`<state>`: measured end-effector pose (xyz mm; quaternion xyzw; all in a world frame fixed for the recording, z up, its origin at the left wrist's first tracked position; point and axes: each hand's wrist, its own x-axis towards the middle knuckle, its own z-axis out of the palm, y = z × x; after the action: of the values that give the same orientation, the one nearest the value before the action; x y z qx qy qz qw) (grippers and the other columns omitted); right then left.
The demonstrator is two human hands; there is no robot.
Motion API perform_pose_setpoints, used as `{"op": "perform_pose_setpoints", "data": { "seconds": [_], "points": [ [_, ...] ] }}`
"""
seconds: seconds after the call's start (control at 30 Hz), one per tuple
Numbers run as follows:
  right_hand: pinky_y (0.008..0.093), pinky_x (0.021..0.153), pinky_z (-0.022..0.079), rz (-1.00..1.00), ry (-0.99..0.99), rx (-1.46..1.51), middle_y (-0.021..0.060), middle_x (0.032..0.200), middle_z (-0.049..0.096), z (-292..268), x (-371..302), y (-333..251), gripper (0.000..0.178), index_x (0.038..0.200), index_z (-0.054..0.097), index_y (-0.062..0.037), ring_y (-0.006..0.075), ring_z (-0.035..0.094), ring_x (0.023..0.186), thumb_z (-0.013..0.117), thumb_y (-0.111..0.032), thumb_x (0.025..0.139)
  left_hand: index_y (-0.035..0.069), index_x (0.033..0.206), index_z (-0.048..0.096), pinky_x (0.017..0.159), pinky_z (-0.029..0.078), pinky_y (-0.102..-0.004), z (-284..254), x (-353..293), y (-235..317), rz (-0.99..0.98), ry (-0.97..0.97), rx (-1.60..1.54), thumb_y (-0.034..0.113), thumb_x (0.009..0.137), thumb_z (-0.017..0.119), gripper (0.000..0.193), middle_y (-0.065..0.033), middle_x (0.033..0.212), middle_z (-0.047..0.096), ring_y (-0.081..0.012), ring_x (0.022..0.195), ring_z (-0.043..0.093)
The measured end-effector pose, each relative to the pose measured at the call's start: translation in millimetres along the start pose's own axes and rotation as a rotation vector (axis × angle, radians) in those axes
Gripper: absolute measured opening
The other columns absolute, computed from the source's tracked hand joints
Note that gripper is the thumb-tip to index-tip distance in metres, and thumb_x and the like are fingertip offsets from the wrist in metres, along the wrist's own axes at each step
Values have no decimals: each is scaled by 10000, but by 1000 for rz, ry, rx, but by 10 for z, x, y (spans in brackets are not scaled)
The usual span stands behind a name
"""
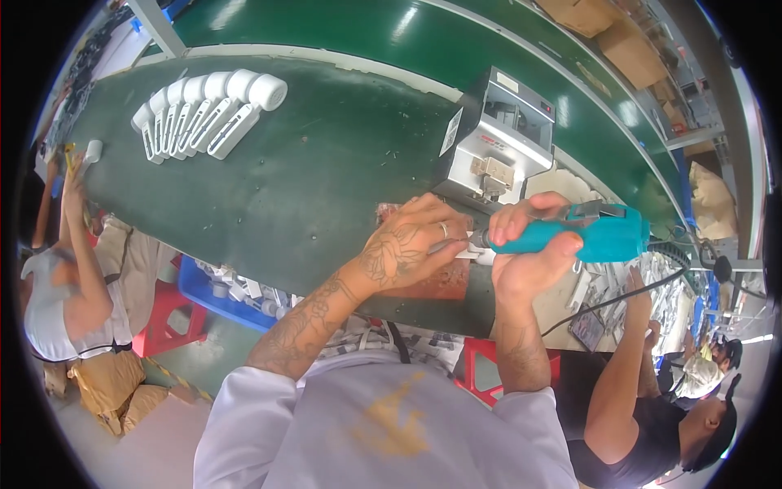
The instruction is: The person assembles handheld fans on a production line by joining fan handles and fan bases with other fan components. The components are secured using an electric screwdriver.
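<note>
My right hand [528, 248] is wrapped round a teal electric screwdriver [607, 235], held nearly level with its tip pointing left. At that tip is my left hand [414, 244], a ring on one finger, its fingers closed on a white plastic part [470, 252]. Most of this part is hidden by the fingers, so its full shape does not show. Under both, a worn red mat [440, 284] lies on the green table. Just beyond my hands stands a grey and black screw feeder [497, 134].
Several white round-headed handheld devices [195, 114] stand in a curved row at the far left. A blue bin [193, 285] of white parts is below the table edge. The screwdriver's cable [599, 306] droops at right. A co-worker's arm [623, 375] is close on the right; another person sits left.
</note>
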<state>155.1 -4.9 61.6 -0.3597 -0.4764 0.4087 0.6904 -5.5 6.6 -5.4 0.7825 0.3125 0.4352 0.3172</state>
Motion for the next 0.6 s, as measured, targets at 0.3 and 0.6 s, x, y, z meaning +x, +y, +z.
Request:
{"op": "perform_pose_setpoints", "data": {
  "seconds": [0.3,0.6],
  "points": [
    [354,564,483,-21,-21,93,89,677,547,37,-27,-15,801,1098,504,20,208,551,574,665,-725,853,56,988,732,878,519,-406,-26,-12,18,18,37,20,63,813,771,179,-63,1072,715,-289,958,621],
    [350,550,459,-20,-29,6,77,675,533,46,-53,29,805,1102,506,7,193,526,571,630,-750,856,60,978,728,855,529,-405,3,-35,3,13,52,29,75,798,785,190,-54,1045,714,-283,942,618]
  ]
}}
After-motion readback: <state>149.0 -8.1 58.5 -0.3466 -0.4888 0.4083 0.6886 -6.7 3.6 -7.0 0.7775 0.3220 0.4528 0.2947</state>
